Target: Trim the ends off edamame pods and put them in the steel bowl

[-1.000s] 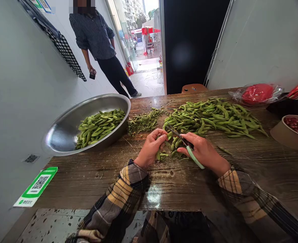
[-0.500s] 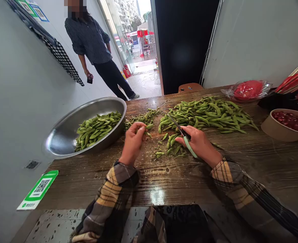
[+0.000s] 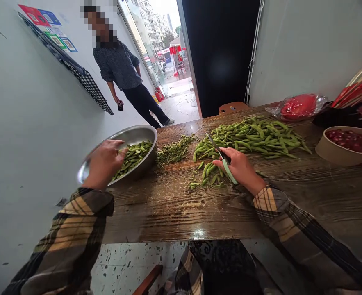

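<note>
My L hand hangs spread over the bowl at left; R hand grips scissors. Pods prob. light, firm, fuzzy, so I'd pinch mid-pod.

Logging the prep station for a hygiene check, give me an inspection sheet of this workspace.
surface: dark worn wooden table, littered with bits.
job's things: loose heap of green bean pods; round steel basin part-filled with pods; green-handled scissors.
clutter: pile of green trimmings; brown bowl of red pieces; red item in clear bag.
hands: left hand over basin, grip unclear; right hand holds scissors.
cables: nothing seen.
surroundings: person in dark shirt by open doorway.
</note>
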The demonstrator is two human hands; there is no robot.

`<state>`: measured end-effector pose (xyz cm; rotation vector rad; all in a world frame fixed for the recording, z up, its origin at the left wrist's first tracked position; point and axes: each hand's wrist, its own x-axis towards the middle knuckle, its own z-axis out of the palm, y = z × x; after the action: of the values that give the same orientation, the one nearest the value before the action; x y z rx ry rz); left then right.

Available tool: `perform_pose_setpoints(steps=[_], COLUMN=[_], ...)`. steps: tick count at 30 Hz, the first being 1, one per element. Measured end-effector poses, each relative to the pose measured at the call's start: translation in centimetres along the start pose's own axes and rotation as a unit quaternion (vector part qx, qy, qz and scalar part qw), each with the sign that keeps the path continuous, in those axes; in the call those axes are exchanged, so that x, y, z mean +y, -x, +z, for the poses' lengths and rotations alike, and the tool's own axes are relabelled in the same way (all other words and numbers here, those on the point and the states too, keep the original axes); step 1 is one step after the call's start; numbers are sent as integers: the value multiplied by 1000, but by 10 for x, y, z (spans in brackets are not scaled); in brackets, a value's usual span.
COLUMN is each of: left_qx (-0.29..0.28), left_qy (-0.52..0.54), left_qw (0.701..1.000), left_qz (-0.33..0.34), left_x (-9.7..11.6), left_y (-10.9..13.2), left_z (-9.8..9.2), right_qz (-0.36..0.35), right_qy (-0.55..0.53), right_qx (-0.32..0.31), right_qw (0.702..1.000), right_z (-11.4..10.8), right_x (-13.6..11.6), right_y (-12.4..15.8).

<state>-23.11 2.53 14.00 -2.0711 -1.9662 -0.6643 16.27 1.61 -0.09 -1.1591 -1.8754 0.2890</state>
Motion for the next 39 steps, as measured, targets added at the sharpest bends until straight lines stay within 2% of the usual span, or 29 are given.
perform_pose_setpoints(steps=[1,3,6,8,12,16,21,25,26,27,30,32,36,39], left_qx=[-28,-48,-104,-139,-175,-178,-179,-173,-173,-175,-193,-204,-213,-200], left_qy=[-21,-24,26,53,93,115,162,228,270,342,539,592,605,618], left_qw=[999,997,989,983,978,977,970,958,947,923,816,775,761,754], left_qz=[32,63,103,107,66,29,3,-15,-25,-40,-80,-88,-94,-104], left_x=[13,43,85,105,129,139,139,138,140,142,150,155,159,158], left_y=[2,5,7,7,4,1,3,19,25,32,50,59,65,67], left_z=[8,31,78,110,157,180,185,167,161,155,139,133,130,129], right_qz=[1,3,4,2,-7,-5,-8,1,2,3,2,3,-1,-10], right_qy=[-3,-4,4,10,17,13,-5,-6,-6,-8,-9,-7,-12,-9], right_qx=[0,-1,-2,1,-1,-5,-7,-9,-14,-21,-50,-69,-96,-113], right_qw=[1000,1000,1000,1000,1000,1000,1000,1000,1000,1000,999,998,995,993], right_z=[0,-1,-1,0,1,1,1,1,0,0,-2,-3,-4,-5], right_x=[0,0,1,1,-1,-4,-5,-6,-7,-7,-8,-9,-9,-9], right_y=[0,0,0,0,0,0,0,0,0,0,1,1,2,3])
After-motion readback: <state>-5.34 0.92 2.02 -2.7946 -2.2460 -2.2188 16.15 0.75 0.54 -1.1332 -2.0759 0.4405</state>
